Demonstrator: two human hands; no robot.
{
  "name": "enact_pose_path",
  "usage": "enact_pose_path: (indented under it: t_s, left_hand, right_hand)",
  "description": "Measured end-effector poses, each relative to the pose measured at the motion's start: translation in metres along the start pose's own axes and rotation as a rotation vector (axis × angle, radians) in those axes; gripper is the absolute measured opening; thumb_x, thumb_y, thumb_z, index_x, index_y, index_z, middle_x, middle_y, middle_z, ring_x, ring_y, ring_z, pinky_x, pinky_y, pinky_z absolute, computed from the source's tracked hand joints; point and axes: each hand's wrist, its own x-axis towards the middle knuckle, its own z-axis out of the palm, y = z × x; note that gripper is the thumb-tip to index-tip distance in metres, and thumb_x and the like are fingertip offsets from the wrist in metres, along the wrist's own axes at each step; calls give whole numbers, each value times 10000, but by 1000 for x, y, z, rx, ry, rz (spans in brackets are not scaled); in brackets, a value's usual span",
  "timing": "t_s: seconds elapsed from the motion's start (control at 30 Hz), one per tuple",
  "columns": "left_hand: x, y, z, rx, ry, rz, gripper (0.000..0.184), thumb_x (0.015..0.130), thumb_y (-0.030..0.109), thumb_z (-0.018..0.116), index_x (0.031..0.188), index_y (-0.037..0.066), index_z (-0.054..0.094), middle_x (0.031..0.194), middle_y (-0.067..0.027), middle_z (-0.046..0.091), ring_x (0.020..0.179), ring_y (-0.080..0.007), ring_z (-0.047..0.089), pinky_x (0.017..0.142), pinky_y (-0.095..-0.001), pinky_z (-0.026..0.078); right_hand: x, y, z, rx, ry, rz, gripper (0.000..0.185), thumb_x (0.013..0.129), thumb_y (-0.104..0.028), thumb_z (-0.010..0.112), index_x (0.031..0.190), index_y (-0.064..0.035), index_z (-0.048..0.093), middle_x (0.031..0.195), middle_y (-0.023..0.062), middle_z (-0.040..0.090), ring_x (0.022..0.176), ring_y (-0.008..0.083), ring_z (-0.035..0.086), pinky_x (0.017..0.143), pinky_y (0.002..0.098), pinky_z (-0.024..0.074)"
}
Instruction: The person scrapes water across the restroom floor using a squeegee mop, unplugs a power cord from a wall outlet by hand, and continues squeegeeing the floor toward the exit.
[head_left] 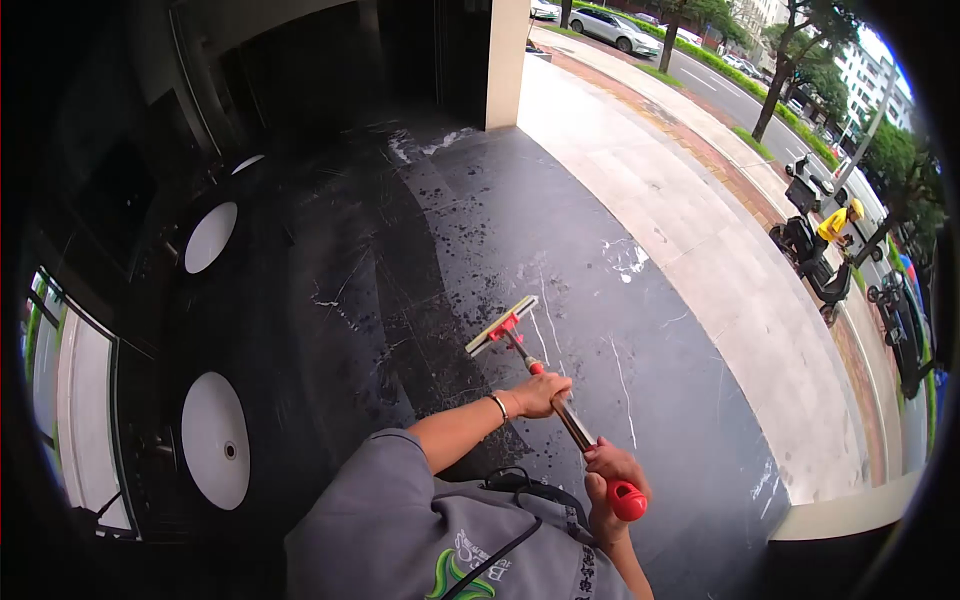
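My left hand (537, 395) is closed around the middle of a squeegee's metal pole, with a bracelet on its wrist. Lower down, near the red end knob, my right hand (612, 480) grips the same pole. The squeegee (503, 328) has a red mount and a pale, wide head pointing away from me. Beneath the head lies dark marbled floor (590, 360) with white veins and scattered dark spots. Whether the head touches the floor I cannot tell.
Round white basins (215, 440) line the dark counter at the left. A pale pillar (505, 65) stands ahead. Light paving (690, 210) runs along the right. Beyond it are parked scooters (820, 265), a person in yellow (832, 226), trees and a road with cars.
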Motion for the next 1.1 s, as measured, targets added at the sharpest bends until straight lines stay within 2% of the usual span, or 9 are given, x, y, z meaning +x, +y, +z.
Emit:
enact_pose_path:
  t_s: [0.2, 0.27, 0.3, 0.43, 0.6, 0.8, 0.93, 0.97, 1.1]
  left_hand:
    - [96, -162, -54, 311, -63, -256, 136, 781, 159, 601, 897, 121, 541, 969, -95, 587, 1013, -303, 559, 792, -469, 463]
    - [110, -176, -59, 395, 37, -532, 321, 762, 181, 682, 1022, 109, 508, 1138, -114, 513, 1112, -321, 507, 905, -467, 452]
    - [120, -172, -67, 349, -129, -705, 512, 733, 195, 741, 1149, 99, 458, 1322, -119, 406, 1200, -348, 446, 990, -469, 416]
    - [136, -217, -27, 292, -238, -612, 599, 732, 204, 749, 1234, 101, 438, 1412, -121, 359, 1278, -363, 383, 1020, -466, 394]
    - [149, -201, 6, 209, -472, -489, 600, 770, 228, 714, 1305, 247, 442, 1476, -104, 296, 1377, -416, 190, 1078, -518, 308]
    - [159, -76, 132, -4, -575, -352, 488, 787, 212, 671, 1247, 278, 521, 1350, -61, 452, 1333, -394, 274, 1038, -630, 238]
    - [175, 53, 220, -272, -650, -78, 470, 776, 204, 675, 1224, 210, 537, 1236, -110, 511, 1162, -368, 417, 981, -519, 340]
    - [178, 83, 250, -353, -722, -29, 479, 772, 207, 679, 1229, 199, 533, 1228, -123, 510, 1154, -370, 417, 967, -495, 354]
    - [201, 186, 299, -544, -947, 53, 524, 768, 209, 680, 1261, 186, 505, 1230, -148, 501, 1204, -387, 381, 964, -476, 349]
  right_hand:
    - [98, 156, 55, -15, 31, 285, 185, 765, -8, 705, 888, -34, 569, 985, 87, 626, 1054, 246, 586, 979, 379, 411]
    - [117, 217, 66, -59, 25, 366, 206, 761, -20, 717, 909, -38, 575, 1019, 91, 628, 1059, 243, 583, 974, 366, 413]
    - [125, 244, 68, -91, 24, 425, 229, 757, -33, 729, 931, -43, 581, 1052, 96, 629, 1065, 240, 579, 969, 353, 416]
    - [140, 284, 53, -53, -4, 540, 258, 780, -58, 718, 1001, -40, 587, 1134, 116, 618, 1096, 212, 550, 982, 345, 403]
    - [122, 246, -12, -54, -37, 627, 308, 772, -125, 760, 1020, -44, 595, 1172, 117, 601, 1114, 221, 542, 989, 349, 397]
    - [73, 144, -165, -150, -71, 743, 340, 723, -76, 792, 1005, -39, 605, 1156, 112, 597, 1121, 228, 537, 960, 370, 447]
    - [44, 51, -291, -246, -43, 821, 351, 702, -95, 809, 976, -26, 599, 1157, 143, 572, 1081, 242, 554, 749, 309, 564]
    - [46, 20, -310, -257, 42, 904, 333, 673, -47, 810, 943, -33, 614, 1097, 124, 623, 1059, 229, 573, 961, 370, 425]
    - [53, -61, -362, -436, 16, 841, 290, 636, -112, 806, 837, -21, 619, 988, 116, 635, 912, 192, 591, 845, 324, 450]
